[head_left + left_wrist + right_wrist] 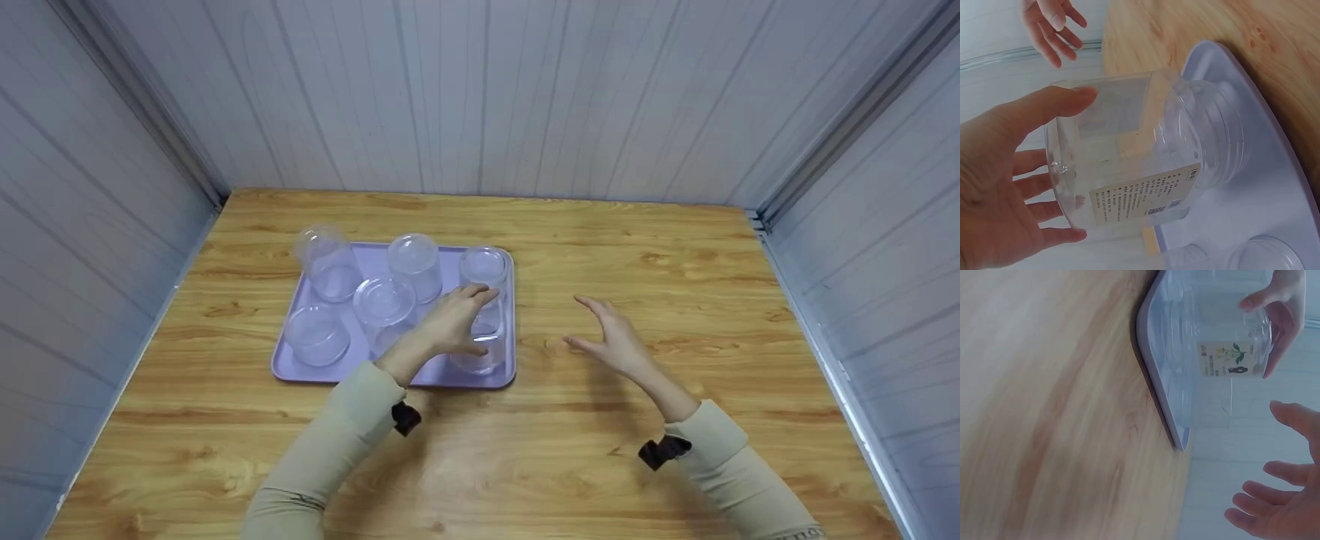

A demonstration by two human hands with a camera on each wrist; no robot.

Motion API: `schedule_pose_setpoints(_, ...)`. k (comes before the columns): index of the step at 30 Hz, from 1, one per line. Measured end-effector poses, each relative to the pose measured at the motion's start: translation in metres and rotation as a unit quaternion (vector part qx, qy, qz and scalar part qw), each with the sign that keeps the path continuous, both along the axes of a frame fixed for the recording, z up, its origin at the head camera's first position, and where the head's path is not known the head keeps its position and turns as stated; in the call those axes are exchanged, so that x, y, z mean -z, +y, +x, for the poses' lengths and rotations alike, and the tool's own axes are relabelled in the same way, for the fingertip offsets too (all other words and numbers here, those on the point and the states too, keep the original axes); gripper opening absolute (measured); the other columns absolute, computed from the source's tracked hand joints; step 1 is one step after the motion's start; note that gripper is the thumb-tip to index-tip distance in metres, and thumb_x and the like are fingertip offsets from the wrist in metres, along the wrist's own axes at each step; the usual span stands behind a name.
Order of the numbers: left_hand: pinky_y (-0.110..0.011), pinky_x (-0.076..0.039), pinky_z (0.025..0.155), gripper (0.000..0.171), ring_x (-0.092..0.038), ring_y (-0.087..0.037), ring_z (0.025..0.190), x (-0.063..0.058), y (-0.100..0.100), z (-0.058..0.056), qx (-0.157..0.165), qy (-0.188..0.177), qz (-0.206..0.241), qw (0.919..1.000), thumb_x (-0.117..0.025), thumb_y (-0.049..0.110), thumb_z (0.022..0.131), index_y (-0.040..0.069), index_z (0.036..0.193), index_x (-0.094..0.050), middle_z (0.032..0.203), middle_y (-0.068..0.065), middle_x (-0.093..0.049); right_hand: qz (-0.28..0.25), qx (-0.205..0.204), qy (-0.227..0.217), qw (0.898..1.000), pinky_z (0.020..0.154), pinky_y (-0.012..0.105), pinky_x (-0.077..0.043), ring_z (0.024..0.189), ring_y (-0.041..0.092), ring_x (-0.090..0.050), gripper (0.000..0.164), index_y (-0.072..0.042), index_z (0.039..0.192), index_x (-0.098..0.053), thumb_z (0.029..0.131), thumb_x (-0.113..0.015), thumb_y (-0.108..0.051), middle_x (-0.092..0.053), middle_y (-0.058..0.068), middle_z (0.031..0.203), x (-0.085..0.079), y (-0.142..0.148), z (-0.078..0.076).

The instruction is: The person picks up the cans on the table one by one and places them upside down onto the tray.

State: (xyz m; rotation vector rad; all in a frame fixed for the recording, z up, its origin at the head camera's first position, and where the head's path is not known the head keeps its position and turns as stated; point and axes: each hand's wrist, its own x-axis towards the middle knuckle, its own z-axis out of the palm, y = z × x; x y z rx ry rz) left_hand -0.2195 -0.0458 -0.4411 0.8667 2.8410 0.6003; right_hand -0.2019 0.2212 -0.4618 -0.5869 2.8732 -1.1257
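My left hand (454,319) spans the upturned base of a clear plastic jar (1123,129), thumb on one side and fingers on the other. The jar stands mouth down at the right front of a lilac tray (510,315). In the left wrist view a printed label (1148,194) shows on its side; from the right wrist view a label with a plant picture (1227,359) faces out. Off the tray's right side, my right hand (619,345) hovers over the table with thumb and fingers spread, holding nothing.
Several more clear jars share the tray: a low one (317,335) at front left, a tall one (330,266) at back left, others (414,266) in the middle, and one (484,264) at back right. Pale panel walls (480,97) enclose the wooden table (660,255).
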Motion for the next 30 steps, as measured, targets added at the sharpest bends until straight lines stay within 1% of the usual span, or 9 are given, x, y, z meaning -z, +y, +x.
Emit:
schedule_pose_setpoints(4,-0.042,-0.033,0.095,0.087,-0.04,-0.033,0.116,0.001,-0.001,-0.004,0.012,-0.001,-0.002,0.9999,-0.082,0.023,0.059,0.001,0.132,-0.039,0.129,-0.017,-0.041,0.013,0.0,-0.014,1.0,0.094,0.051,-0.031,0.117,0.038,-0.037,0.066,0.003,0.131,-0.037,0.079,-0.067,-0.024,-0.04,0.023,0.127,-0.004,0.004,-0.006)
schedule_pose_setpoints(13,-0.042,-0.032,0.096,0.086,-0.04,-0.033,0.116,0.006,-0.003,-0.011,0.036,0.009,0.017,0.9991,-0.082,0.02,0.058,-0.003,0.129,-0.04,0.127,-0.02,-0.042,0.035,0.0,-0.021,0.999,0.094,0.051,-0.031,0.117,0.039,-0.036,0.065,0.004,0.131,-0.036,0.081,-0.065,-0.026,-0.038,0.025,0.129,-0.01,0.011,-0.016)
schedule_pose_setpoints(18,-0.041,-0.034,0.095,0.087,-0.041,-0.032,0.115,0.004,0.0,-0.013,0.035,0.002,0.003,0.9994,-0.082,0.022,0.058,0.0,0.131,-0.038,0.128,-0.018,-0.042,0.052,0.0,-0.026,0.998,0.093,0.052,-0.03,0.118,0.039,-0.034,0.066,0.003,0.132,-0.035,0.082,-0.064,-0.028,-0.036,0.024,0.131,-0.015,0.014,-0.019)
schedule_pose_setpoints(23,-0.045,-0.036,0.092,0.09,-0.042,-0.033,0.113,0.003,0.001,-0.012,0.033,-0.005,-0.013,0.9993,-0.082,0.024,0.058,0.002,0.132,-0.038,0.129,-0.016,-0.04,0.062,-0.009,-0.016,0.998,0.095,0.052,-0.028,0.12,0.04,-0.032,0.066,0.004,0.132,-0.034,0.082,-0.064,-0.027,-0.036,0.024,0.131,-0.022,0.018,-0.024)
schedule_pose_setpoints(30,-0.047,-0.038,0.089,0.092,-0.041,-0.031,0.115,0.004,0.001,-0.01,0.033,0.009,-0.032,0.9989,-0.084,0.028,0.055,0.004,0.132,-0.039,0.129,-0.015,-0.04,0.091,-0.007,-0.018,0.996,0.096,0.053,-0.027,0.12,0.04,-0.031,0.068,0.004,0.134,-0.031,0.082,-0.063,-0.028,-0.034,0.025,0.131,-0.033,0.027,-0.027)
